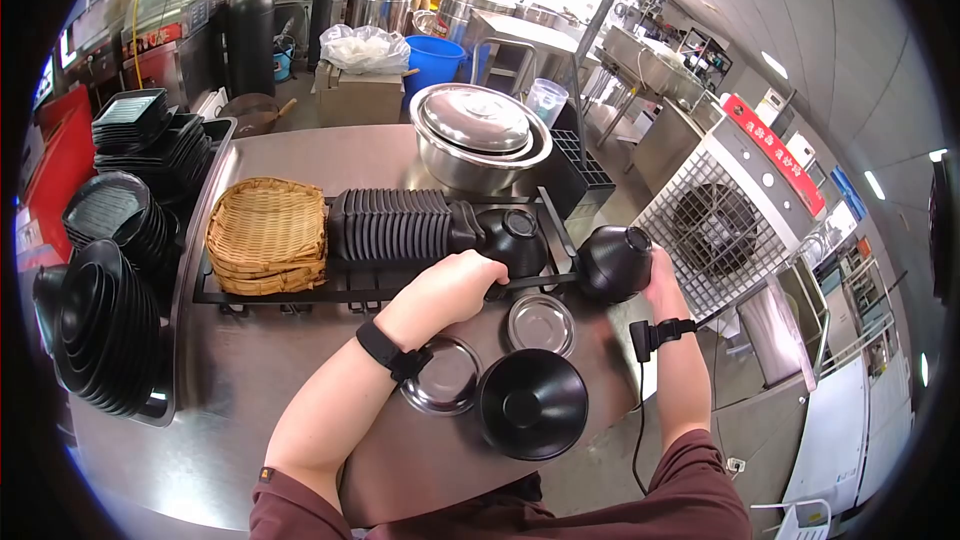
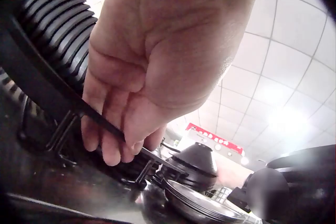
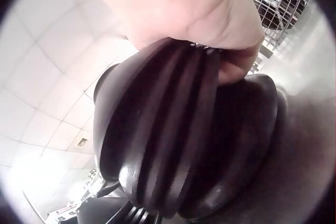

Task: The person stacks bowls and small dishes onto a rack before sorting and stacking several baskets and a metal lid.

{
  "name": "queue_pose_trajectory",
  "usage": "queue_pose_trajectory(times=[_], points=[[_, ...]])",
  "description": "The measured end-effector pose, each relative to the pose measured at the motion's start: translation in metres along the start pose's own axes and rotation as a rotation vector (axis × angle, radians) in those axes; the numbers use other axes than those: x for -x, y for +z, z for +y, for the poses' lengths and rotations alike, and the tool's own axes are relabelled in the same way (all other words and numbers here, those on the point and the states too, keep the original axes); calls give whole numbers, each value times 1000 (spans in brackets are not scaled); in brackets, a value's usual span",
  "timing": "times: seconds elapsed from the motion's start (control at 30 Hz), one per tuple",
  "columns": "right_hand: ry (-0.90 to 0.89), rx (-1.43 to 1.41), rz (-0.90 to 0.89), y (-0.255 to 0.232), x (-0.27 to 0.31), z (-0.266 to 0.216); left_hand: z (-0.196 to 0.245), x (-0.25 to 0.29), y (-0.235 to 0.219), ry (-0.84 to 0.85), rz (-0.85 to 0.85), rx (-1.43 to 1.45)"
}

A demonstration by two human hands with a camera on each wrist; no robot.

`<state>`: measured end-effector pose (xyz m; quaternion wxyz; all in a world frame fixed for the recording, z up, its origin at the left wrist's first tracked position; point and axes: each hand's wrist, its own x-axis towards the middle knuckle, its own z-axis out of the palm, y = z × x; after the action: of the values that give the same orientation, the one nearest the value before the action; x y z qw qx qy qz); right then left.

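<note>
My left hand (image 1: pixel 455 285) grips the front rail of a long black rack (image 2: pixel 39 69), with fingers and thumb on either side of the bar in the left wrist view. Along the rack stand woven bamboo baskets (image 1: pixel 265 235), a row of black ribbed dishes (image 1: pixel 390 225) and black bowls (image 1: pixel 515 240). My right hand (image 1: pixel 660 275) holds a stack of nested black bowls (image 3: pixel 178 129) on its side, just off the rack's right end. In front of the rack lie stacked steel plates (image 1: pixel 440 380), more steel plates (image 1: pixel 541 326) and a large black bowl (image 1: pixel 532 404).
A long tray (image 1: pixel 172 380) full of black plates (image 1: pixel 105 330) and dishes borders the left side. Behind the rack sits a lidded steel basin (image 1: pixel 480 135), beside a black crate (image 1: pixel 582 170). A large fan unit (image 1: pixel 715 220) stands beyond the steel table's (image 1: pixel 290 360) right edge.
</note>
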<state>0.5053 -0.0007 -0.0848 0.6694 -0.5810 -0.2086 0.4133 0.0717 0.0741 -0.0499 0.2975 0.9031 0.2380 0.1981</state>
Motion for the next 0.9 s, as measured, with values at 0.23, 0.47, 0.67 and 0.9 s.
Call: queue_pose_trajectory(times=[0.23,0.47,0.67,0.9], points=[[-38,197,66,-7,-3,-8,0,-1,0,-6,-16,-7],[61,166,129,-5,-13,-8,1,-2,-1,-24,-37,-14],[5,54,70,6,-10,-5,-7,-4,1,1,-60,-29],[40,-346,-200,1,-2,-20,-8,-4,2,18,-50,-34]])
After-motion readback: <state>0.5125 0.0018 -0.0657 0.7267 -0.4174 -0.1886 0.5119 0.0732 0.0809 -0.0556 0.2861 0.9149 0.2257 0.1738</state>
